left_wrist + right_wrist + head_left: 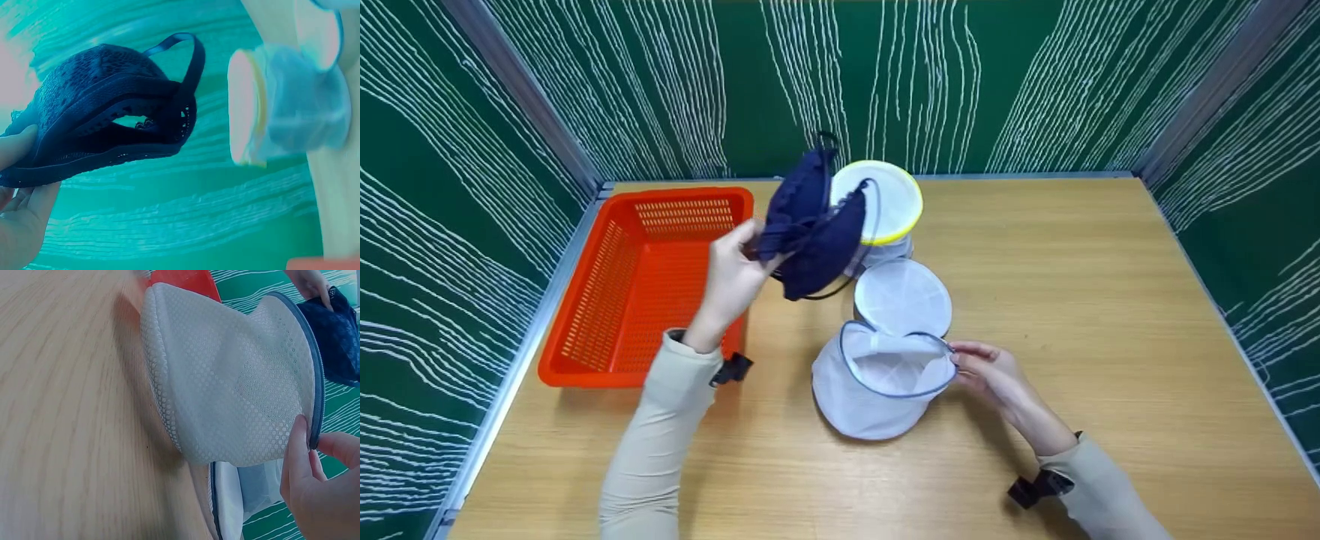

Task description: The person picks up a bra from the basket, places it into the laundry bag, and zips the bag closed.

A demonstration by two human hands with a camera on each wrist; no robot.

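A dark navy lace bra (817, 225) hangs folded from my left hand (735, 274), pinched between thumb and fingers above the table; its straps dangle loose. In the left wrist view the bra (107, 112) shows lace cups and a strap loop. My right hand (994, 379) pinches the zippered rim of a white mesh laundry bag (870, 405), whose mouth gapes upward. The right wrist view shows thumb and fingers on the bag's dark zipper edge (316, 371). Behind that bag stand a second white mesh bag (904, 296) and one with a yellow rim (885, 199).
An orange-red plastic basket (641, 300) with slotted walls sits at the left of the wooden table (1072, 285). Green panels (1020, 82) with wavy white lines enclose the back and both sides. Black wrist mounts (1039, 487) are strapped to both sleeves.
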